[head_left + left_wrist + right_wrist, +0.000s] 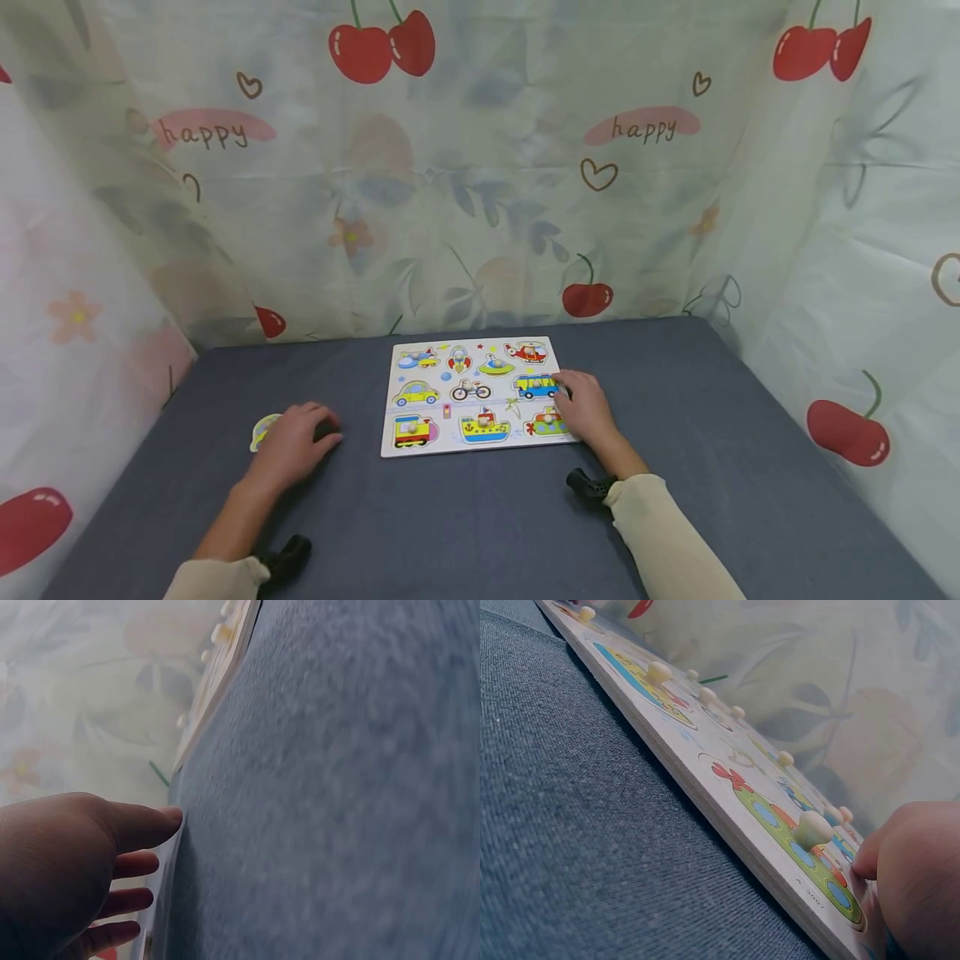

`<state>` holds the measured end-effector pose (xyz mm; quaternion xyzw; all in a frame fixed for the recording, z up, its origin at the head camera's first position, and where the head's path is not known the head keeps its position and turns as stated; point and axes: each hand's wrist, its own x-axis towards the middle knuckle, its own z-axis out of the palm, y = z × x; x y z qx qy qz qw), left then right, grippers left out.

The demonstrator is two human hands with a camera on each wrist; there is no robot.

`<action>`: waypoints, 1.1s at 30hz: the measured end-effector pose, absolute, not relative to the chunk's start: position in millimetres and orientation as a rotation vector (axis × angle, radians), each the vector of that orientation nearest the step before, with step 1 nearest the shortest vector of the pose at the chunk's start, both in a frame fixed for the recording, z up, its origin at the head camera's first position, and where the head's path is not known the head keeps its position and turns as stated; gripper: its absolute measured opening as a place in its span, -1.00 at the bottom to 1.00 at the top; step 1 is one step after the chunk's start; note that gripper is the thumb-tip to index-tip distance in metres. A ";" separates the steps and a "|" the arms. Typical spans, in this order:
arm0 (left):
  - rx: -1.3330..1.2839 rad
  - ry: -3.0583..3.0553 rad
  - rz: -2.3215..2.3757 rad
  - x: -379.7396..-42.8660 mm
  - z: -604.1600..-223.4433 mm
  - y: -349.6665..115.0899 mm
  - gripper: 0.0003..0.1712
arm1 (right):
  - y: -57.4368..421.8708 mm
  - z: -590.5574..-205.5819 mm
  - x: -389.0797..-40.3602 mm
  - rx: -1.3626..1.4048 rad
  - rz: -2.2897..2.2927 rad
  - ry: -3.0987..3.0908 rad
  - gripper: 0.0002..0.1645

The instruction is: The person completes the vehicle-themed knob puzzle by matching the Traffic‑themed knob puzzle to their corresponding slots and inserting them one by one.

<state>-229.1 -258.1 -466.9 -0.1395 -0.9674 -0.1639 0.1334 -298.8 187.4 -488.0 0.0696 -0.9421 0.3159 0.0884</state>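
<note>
A white knobbed puzzle board [450, 423] with vehicle pictures lies flat on the table. My right hand [588, 408] rests at its right edge, fingertips on the board beside the blue bus piece [534, 386]. In the right wrist view, a fingertip touches the board near the green submarine piece [795, 851]. My left hand [291, 446] is left of the board, low over the table, with fingers loosely bent and nothing visible between them. Just beyond it, a yellow-green loose puzzle piece [262, 429] lies on the table, partly hidden by that hand.
The table [465, 525] has a dark grey cloth cover. Patterned curtains [480, 208] with cherries enclose its back and sides. Several round knobs stand up from the board, such as the ship piece's knob [658, 672]. A black strap part [288, 560] sits at the left wrist.
</note>
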 end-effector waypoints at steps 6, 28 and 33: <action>-0.384 -2.800 -0.457 -228.0 -468.1 -269.7 -0.83 | 188.3 -489.0 -300.2 0.214 0.929 -2.804 -0.55; -0.208 -2.850 -0.470 -229.0 -463.0 -296.8 -0.79 | 187.5 -486.7 -297.6 0.215 0.949 -2.799 -0.54; -0.161 -2.889 -0.480 -230.5 -463.2 -300.5 -0.78 | 187.4 -487.6 -298.2 0.205 0.943 -2.803 -0.54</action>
